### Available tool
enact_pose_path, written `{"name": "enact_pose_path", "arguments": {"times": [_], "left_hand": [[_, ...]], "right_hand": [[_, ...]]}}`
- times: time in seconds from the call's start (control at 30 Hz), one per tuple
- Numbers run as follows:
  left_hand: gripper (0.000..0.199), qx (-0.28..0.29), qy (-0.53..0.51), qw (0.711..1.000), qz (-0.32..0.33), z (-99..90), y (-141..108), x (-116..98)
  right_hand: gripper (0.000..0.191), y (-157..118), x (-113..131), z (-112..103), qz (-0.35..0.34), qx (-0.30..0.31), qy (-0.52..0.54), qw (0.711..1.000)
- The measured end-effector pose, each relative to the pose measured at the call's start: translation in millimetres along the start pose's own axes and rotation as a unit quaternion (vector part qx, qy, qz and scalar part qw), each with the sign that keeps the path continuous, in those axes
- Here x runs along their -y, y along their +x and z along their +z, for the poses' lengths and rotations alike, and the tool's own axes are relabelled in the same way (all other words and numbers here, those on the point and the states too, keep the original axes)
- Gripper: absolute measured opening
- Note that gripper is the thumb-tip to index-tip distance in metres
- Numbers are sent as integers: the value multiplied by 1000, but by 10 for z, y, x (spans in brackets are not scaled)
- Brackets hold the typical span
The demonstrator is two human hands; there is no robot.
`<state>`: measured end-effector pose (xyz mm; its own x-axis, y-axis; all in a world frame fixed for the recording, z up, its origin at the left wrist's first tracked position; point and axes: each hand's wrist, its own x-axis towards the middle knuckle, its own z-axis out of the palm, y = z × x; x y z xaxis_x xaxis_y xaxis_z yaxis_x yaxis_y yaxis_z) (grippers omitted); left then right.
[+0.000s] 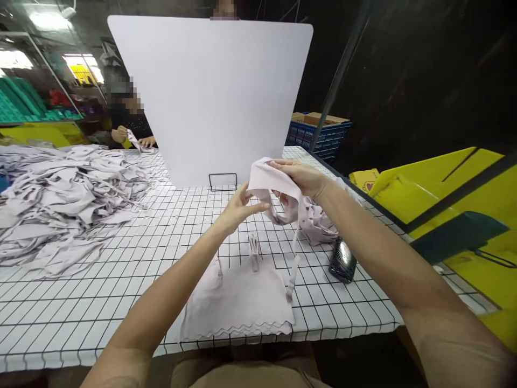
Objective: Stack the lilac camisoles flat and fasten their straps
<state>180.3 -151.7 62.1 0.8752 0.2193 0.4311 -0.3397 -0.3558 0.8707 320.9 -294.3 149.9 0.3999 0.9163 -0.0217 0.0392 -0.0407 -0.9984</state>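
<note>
A pale lilac garment piece (pixel 272 179), with a thin strap (pixel 296 245) hanging from it, is held up above the table between my two hands. My right hand (pixel 301 177) grips its upper right side, with fingertips also showing under the fold. At its left edge, my left hand (pixel 238 207) holds the cloth, thumb stretched across below the fold. Beneath them, near the table's front edge, lies another lilac garment (pixel 242 302) with a wavy hem and short folded straps. Just behind the held piece is a small heap of lilac pieces (pixel 319 223).
A big pile of lilac pieces (pixel 76 188) covers the left of the grid-patterned table (pixel 177 215). A white board (pixel 222 97) stands upright ahead on a wire foot (pixel 223 182). A dark phone (pixel 342 261) lies by my right forearm. Behind the board, a co-worker's hands (pixel 120 134) handle cloth.
</note>
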Motion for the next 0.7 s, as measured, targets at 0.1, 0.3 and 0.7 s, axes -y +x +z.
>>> {"name": "enact_pose_path", "arguments": {"times": [0.1,0.3,0.7], "left_hand": [[36,-63,-67,987,-130,-114,-36,191],[42,-148,120,938,-289,-661,-490,847],[19,-120,273,914,-274,-623,-573,1297]], "right_hand": [[40,201,-157,39,23,5,-97,995],[36,465,-883,-98,77,-134,-511,846],[12,639,-1930,574,-3,-52,-561,826]]}}
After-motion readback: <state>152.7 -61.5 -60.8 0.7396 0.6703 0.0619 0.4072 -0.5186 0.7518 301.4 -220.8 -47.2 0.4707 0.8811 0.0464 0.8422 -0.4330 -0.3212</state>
